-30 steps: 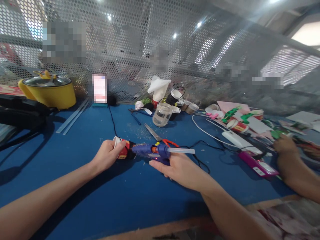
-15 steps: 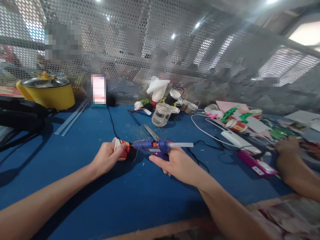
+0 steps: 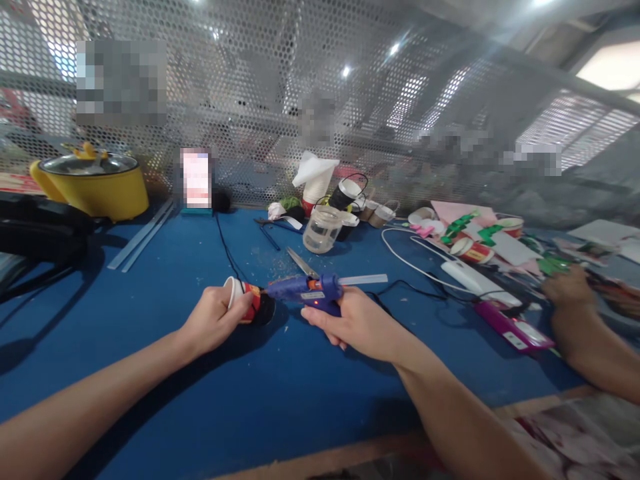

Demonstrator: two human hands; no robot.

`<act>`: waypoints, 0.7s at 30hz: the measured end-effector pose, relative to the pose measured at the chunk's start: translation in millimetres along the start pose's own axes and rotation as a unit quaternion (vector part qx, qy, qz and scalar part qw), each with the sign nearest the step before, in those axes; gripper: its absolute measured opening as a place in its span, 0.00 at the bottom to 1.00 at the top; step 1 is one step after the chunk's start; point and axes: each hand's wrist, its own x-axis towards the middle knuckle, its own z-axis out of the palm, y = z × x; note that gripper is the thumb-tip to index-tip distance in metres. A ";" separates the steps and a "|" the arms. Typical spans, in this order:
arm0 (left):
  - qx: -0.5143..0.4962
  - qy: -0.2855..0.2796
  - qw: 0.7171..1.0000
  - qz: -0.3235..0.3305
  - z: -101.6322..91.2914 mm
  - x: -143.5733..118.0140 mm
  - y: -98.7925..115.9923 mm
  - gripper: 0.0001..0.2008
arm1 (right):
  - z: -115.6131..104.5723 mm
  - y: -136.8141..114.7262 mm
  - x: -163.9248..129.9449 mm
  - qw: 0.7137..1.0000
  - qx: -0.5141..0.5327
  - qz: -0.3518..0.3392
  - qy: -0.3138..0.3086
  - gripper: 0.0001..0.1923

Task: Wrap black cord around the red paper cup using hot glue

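My left hand point(image 3: 214, 315) grips a paper cup point(image 3: 255, 300) lying on its side, its white rim toward the left. Black yarn covers the cup's base end, and a strand of black yarn point(image 3: 227, 250) runs from it back toward a dark ball point(image 3: 221, 202). In my right hand point(image 3: 356, 321) is a blue hot glue gun point(image 3: 305, 291) with a red light on and a clear glue stick point(image 3: 367, 279) out of its back. The nozzle points left and meets the cup's side by my left thumb; whether it touches is unclear. Scissors point(image 3: 302, 262) lie just behind the gun.
A clear plastic jar point(image 3: 323, 230), several paper cups point(image 3: 315, 183) and pliers point(image 3: 269, 233) stand or lie toward the back. Spare glue sticks point(image 3: 143, 237) and a yellow pot point(image 3: 95, 190) are left. At right are a power strip point(image 3: 480, 283), a purple device point(image 3: 515, 328) and another person's hand point(image 3: 573, 300).
The glue gun has tilted slightly, its back end rising with my right hand. The cup has barely shifted in my left hand. The other person's hand at right has moved a little left.
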 end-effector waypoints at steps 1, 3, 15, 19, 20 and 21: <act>0.003 0.000 1.000 0.008 -0.1 -0.2 0.0 0.17 | -0.2 0.0 0.6 1.000 0.003 0.002 -0.002 0.14; 0.006 0.001 1.000 0.024 -0.2 -0.9 -0.3 0.17 | -0.5 -0.1 2.5 1.000 0.002 0.008 0.000 0.14; -0.008 -0.014 1.000 0.000 0.4 -1.6 -3.1 0.18 | -3.4 -1.0 1.0 1.000 0.011 0.022 -0.015 0.15; -0.014 -0.014 1.000 -0.007 0.6 -1.8 -4.0 0.18 | -2.7 -0.3 -0.5 1.000 0.012 0.018 -0.018 0.15; -0.016 -0.012 1.000 -0.007 0.7 -1.6 -4.0 0.18 | -2.6 -0.2 -1.1 1.000 0.009 0.018 -0.017 0.15; -0.016 -0.010 1.000 -0.008 0.9 -1.4 -3.9 0.18 | -2.6 -0.2 -1.7 1.000 0.006 0.018 -0.016 0.15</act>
